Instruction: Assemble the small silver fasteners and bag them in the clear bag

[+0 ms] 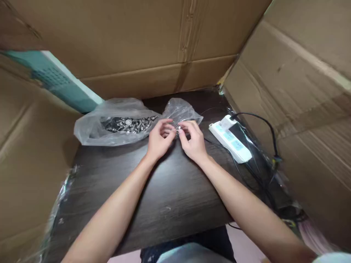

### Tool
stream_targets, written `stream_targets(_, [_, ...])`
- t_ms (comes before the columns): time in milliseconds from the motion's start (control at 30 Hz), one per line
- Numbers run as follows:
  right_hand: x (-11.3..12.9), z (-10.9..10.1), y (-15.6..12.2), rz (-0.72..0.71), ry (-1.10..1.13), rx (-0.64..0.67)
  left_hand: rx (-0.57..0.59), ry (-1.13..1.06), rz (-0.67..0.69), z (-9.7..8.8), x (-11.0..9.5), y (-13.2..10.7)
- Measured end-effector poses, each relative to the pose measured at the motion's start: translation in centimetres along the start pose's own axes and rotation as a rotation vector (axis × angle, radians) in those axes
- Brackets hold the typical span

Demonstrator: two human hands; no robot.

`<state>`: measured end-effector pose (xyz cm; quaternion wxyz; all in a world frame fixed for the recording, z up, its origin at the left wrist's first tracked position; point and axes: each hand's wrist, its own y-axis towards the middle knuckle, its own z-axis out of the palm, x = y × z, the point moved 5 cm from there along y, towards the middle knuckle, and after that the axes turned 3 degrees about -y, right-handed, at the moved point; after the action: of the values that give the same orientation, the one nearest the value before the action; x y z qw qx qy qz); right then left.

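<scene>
Both hands meet over the far middle of a dark wood table (pixel 164 190). My left hand (pixel 159 140) and my right hand (pixel 193 140) have their fingertips pinched together on a small shiny metal part (pixel 178 128), too small to name. Just behind the hands lies a small clear plastic bag (pixel 182 109). To the left, a larger clear plastic bag (pixel 115 124) lies open with a heap of metal screws (pixel 127 125) in it.
Cardboard walls stand close on the left (pixel 30 164), back (pixel 142 47) and right (pixel 296 109). A white power strip (pixel 230 138) with a black cable (pixel 263 124) lies at the table's right edge. Plastic film (pixel 59 197) hangs off the left edge.
</scene>
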<state>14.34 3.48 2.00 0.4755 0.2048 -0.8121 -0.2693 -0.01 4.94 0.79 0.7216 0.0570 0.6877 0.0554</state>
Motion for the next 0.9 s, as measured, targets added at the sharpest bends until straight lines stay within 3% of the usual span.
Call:
stream_targets(133, [-0.2, -0.3, 0.0, 0.026, -0.006, -0.006, -0.048, -0.022, -0.016, -0.4, 0.6, 0.3])
stream_targets(400, [-0.2, 0.2, 0.0, 0.040, 0.000, 0.073, -0.016, 0.020, -0.023, -0.3, 0.7, 0.2])
stream_targets(600, [-0.4, 0.0, 0.1, 0.021, 0.021, 0.049, -0.036, 0.035, -0.020, -0.5, 0.8, 0.3])
stream_targets(733, [-0.3, 0.0, 0.2, 0.019, 0.010, 0.046, 0.004, 0.020, -0.018, -0.6, 1.1, 0.4])
stream_targets(900, [-0.9, 0.3, 0.0, 0.129, 0.058, 0.059, 0.065, -0.026, -0.023, -0.6, 1.3, 0.5])
